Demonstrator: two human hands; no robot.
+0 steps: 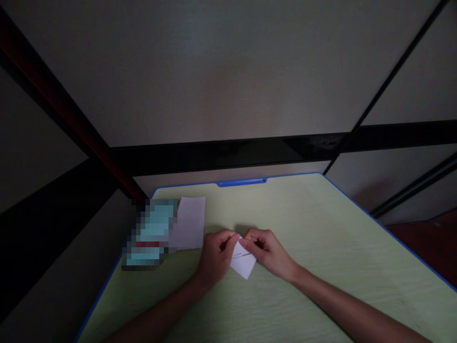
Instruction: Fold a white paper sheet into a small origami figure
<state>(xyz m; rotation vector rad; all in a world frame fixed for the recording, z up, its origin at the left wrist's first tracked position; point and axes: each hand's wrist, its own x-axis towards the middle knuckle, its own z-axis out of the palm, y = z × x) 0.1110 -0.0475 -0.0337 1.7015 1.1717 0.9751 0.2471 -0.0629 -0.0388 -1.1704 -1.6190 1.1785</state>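
Observation:
A small folded piece of white paper (244, 266) is held between my two hands above the middle of the table, one corner pointing down toward me. My left hand (216, 252) pinches its upper left edge between thumb and fingers. On the other side, my right hand (268, 250) pinches the upper right edge, thumb on top. The two thumbs are close together near the paper's top corner. A crease or flap line crosses the paper's middle. The fingertips behind it are hidden.
Flat white sheets (190, 224) lie at the table's left. Beside them is a pale blue-green item (153, 228), blurred by pixelation. The light wooden table (321, 228) has a blue rim and a blue groove (242, 182) at its far edge. A panelled wall (228, 71) stands behind.

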